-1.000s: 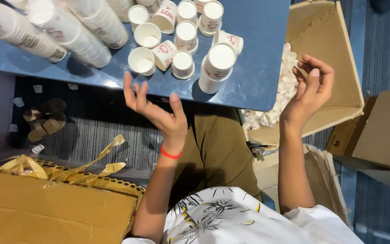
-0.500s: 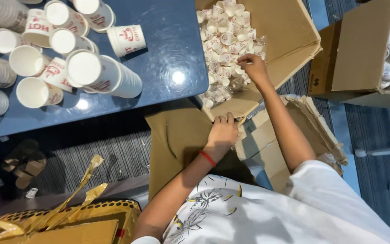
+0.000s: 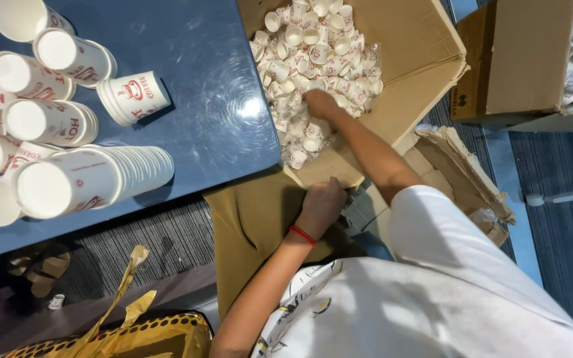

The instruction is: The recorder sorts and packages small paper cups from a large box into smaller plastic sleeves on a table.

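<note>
- Nearest, at the bottom edge, a yellow mesh basket [image 3: 134, 335] with torn yellow strips stands on grey striped carpet [image 3: 167, 245], beside the person's white patterned shirt.
- Left hand [image 3: 323, 205], a red band at its wrist, rests with fingers curled together on the near flap of the open cardboard box [image 3: 426, 46]; whether it grips the flap cannot be told.
- Blue table [image 3: 200, 99] fills the upper left. Its near edge runs slantwise and its right corner nearly meets the box, leaving only a narrow gap.
- On the table lie stacks of large paper cups [image 3: 94, 179] on their sides, long axes roughly left to right, white mouths facing left; one short stack stands near the centre.
- Right hand [image 3: 319, 103] is sunk into the small paper cups [image 3: 313, 59] heaped loose in the box; its fingers are buried, so their state cannot be told. The cups point every way.
- Farther right, a second carton [image 3: 518, 59] also holds cups; open carpet lies below it.
</note>
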